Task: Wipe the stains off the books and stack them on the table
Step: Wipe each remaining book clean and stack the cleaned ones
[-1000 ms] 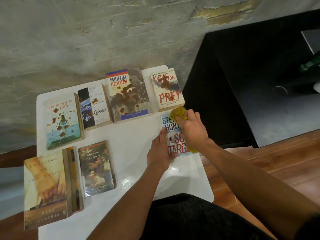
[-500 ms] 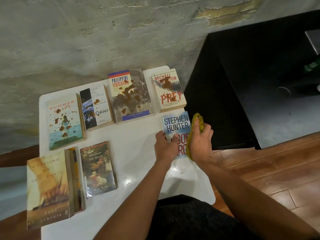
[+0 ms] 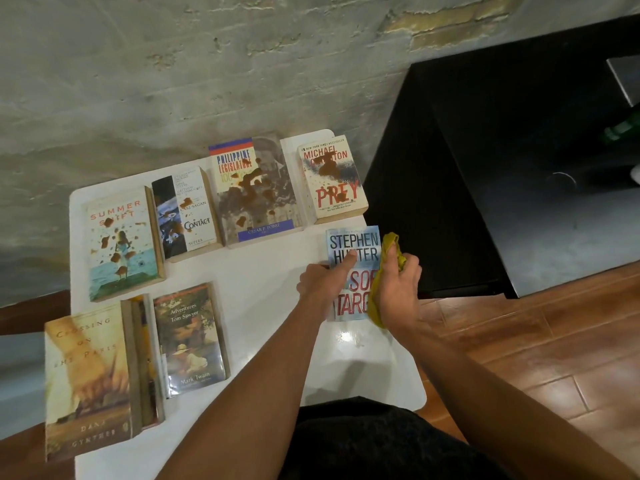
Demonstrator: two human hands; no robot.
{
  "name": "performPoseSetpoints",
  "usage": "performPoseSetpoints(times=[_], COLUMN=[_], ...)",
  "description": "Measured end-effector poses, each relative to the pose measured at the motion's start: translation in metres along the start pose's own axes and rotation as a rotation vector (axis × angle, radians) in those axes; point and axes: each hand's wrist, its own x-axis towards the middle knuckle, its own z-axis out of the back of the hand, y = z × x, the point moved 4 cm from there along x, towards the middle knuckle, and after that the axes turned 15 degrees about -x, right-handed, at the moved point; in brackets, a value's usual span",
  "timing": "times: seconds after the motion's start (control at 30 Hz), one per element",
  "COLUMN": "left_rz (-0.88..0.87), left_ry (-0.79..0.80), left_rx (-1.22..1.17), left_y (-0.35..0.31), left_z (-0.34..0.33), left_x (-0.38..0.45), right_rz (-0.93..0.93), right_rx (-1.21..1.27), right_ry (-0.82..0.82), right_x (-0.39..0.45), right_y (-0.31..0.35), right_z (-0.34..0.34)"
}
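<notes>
The left hand point(image 3: 323, 284) steadies the Stephen Hunter book point(image 3: 353, 251) flat at the white table point(image 3: 270, 271)'s right edge, forefinger pressing its cover, and should keep pinning it while wiping. The right hand point(image 3: 398, 289) has its grip closed round the yellow cloth point(image 3: 389, 244). A second ago the cloth sat on the cover's top; now it is off the right edge.

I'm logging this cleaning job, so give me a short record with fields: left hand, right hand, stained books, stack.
left hand: left hand presses the Stephen Hunter book flat on the table
right hand: right hand grips a yellow cloth at that book's right edge
stained books: Summer book, Contact, Philippine book, Prey
stack: near left, Crossing book on top
</notes>
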Motion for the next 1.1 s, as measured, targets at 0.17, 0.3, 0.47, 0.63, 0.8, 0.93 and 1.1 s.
performPoseSetpoints(times=[0.17,0.3,0.47,0.63,0.8,0.93,1.1], left_rz=[-0.028,-0.144,-0.248,-0.148,-0.010,-0.193,-0.115], left_ry=[-0.032,-0.026,0.031,0.079,0.311,0.338,0.382], left_rx=[-0.050,-0.056,-0.236,-0.462,-0.498,-0.402,-0.802], left_y=[0.005,0.015,0.004,-0.003,-0.007,-0.022,-0.044], left_z=[-0.014,-0.010,0.036,0.090,0.094,0.095,0.126], left_x=[-0.013,-0.025,-0.031,-0.038,-0.051,-0.069,-0.100], right_rz=[-0.007,0.041,-0.020,0.088,-0.007,0.066,0.371], right_rx=[-0.073,-0.059,0.103,0.076,0.688,0.889,0.622], right_ry=[-0.006,0.000,-0.154,-0.061,0.282,0.305,0.188], right_x=[0.000,-0.009,0.001,0.006,-0.021,-0.059,-0.091], right_y=[0.000,-0.004,-0.016,0.003,0.058,0.105,0.142], right_z=[0.003,-0.006,0.013,0.009,-0.016,-0.018,-0.014])
